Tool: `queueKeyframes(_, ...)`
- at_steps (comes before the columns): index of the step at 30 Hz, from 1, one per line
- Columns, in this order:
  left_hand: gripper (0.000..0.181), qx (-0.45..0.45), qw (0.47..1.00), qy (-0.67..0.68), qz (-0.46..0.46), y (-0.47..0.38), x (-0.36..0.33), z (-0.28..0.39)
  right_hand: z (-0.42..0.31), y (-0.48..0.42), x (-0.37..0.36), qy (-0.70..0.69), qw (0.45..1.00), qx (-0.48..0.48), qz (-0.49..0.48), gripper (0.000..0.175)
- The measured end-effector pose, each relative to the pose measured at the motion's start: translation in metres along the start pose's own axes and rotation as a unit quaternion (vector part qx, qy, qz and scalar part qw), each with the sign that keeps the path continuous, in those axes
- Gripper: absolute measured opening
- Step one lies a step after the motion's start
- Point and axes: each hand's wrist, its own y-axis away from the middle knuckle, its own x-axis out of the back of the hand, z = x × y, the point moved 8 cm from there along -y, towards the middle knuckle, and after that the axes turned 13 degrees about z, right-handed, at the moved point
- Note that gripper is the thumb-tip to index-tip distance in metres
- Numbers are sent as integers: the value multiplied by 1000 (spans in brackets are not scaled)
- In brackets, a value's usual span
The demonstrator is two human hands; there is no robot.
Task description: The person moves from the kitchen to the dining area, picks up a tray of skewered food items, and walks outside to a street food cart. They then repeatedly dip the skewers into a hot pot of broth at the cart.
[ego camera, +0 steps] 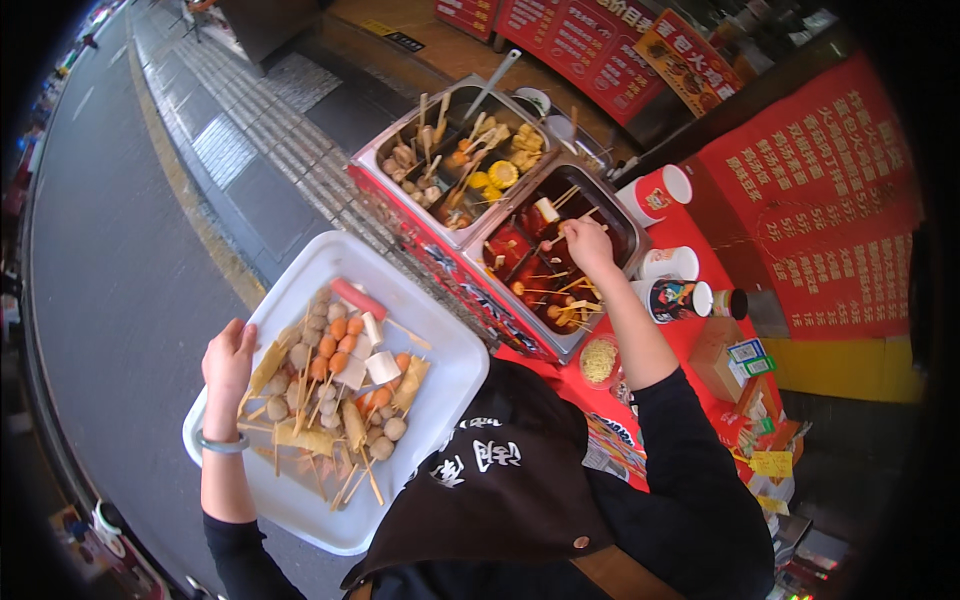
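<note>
My left hand (229,360) grips the left rim of a white plastic tray (442,352), which I hold tilted before my apron. Skewers of meatballs (394,427), small orange sausages (328,346), white blocks (382,367), yellowish rolls (304,436) and a pink sausage (358,298) lie heaped in it. My right hand (586,241) reaches over the pot of dark red broth (544,274), its fingers closed on a thin wooden skewer (559,238) with a small piece at its end. A white block on sticks (547,210) lies in the broth just beyond the fingers.
Behind the red broth stands a divided steel pot (472,232) with corn (502,174), skewers and a ladle (495,81). Paper cups (660,193), a tub of pale shreds (600,360) and a cardboard box (716,356) stand on the red-covered table at right. A paved walkway and road run along the left.
</note>
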Motion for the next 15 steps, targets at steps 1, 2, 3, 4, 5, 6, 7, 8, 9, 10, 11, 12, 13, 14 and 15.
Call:
queueKeyframes(1,33,-11,1000,-17,10,0,2,2,1,0,-8,34,998,-7,-44,18)
queueKeyframes(2,32,-5,1000,-14,-4,1,1,2,3,2,-10,49,997,-20,-61,18)
queueKeyframes(3,32,6,1000,4,-17,1,0,1,7,5,-11,64,994,-37,-76,17)
queueKeyframes(4,32,-3,1000,-13,-18,1,0,2,7,3,-8,59,996,-25,-61,17)
queueKeyframes(5,32,-6,1000,-19,-18,2,0,2,10,3,-5,56,997,-21,-53,17)
queueKeyframes(6,32,-6,1000,-14,-16,2,0,2,16,3,-4,57,996,-29,-54,17)
queueKeyframes(7,32,-11,1000,-21,-14,2,0,2,18,1,1,26,999,-15,-19,17)
queueKeyframes(8,32,-11,1000,-18,-10,2,-1,1,22,-1,5,0,1000,-12,8,16)
queueKeyframes(9,31,-12,1000,-15,-5,2,-1,0,22,-3,10,-43,998,10,48,16)
queueKeyframes(10,31,-11,1000,-12,-8,2,-3,-1,21,-2,11,-65,995,33,66,16)
queueKeyframes(11,30,-10,1000,-13,-10,1,-4,-3,23,-1,2,-23,999,29,34,16)
queueKeyframes(12,30,3,1000,-3,-11,1,-5,-6,19,-1,-1,-7,998,57,23,16)
queueKeyframes(13,29,-13,1000,-18,-13,1,-6,-5,13,1,-8,12,998,69,-6,16)
queueKeyframes(14,28,-6,1000,-9,-14,1,-6,-6,6,1,-8,14,998,65,-12,17)
queueKeyframes(15,29,-3,1000,-1,-11,1,-5,-7,5,0,-11,37,998,20,-46,18)
